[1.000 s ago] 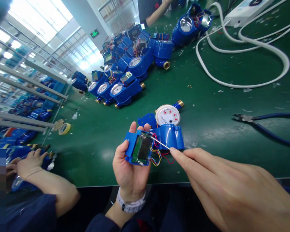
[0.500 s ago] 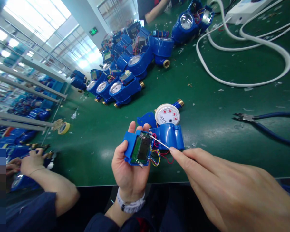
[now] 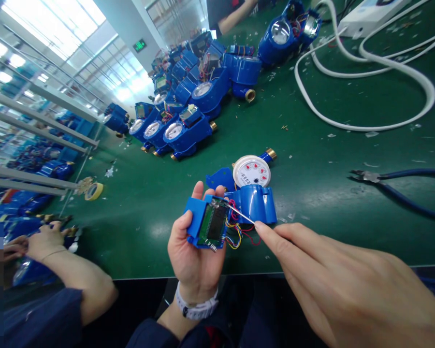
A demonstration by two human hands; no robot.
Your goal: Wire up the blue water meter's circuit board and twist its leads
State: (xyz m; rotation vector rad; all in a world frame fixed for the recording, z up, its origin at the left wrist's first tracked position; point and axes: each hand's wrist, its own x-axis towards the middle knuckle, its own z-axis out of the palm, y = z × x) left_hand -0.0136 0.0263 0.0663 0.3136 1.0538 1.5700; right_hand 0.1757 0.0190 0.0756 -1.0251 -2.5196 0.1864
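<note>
My left hand (image 3: 195, 246) is closed around a circuit board (image 3: 213, 222) in a blue plastic housing, its dark display facing up. Coloured wires (image 3: 234, 227) come out of its right side. Between the fingers of my right hand (image 3: 333, 270) is a thin screwdriver (image 3: 241, 213); only its metal shaft shows, the handle being hidden. The tip meets the board's upper right corner. Just behind lies a water meter (image 3: 252, 171) with a white dial and brass end, beside its blue casing (image 3: 255, 204).
Several blue meters (image 3: 188, 130) crowd the back of the green table (image 3: 311, 193). Cutting pliers (image 3: 369, 176) lie right, below a white cable (image 3: 366, 126) and power strip (image 3: 369, 17). Yellow tape (image 3: 94, 192) sits left, near a co-worker's arm (image 3: 76, 275).
My hands, the board and the screwdriver hold almost the same position. The co-worker's hands at the left have shifted slightly.
</note>
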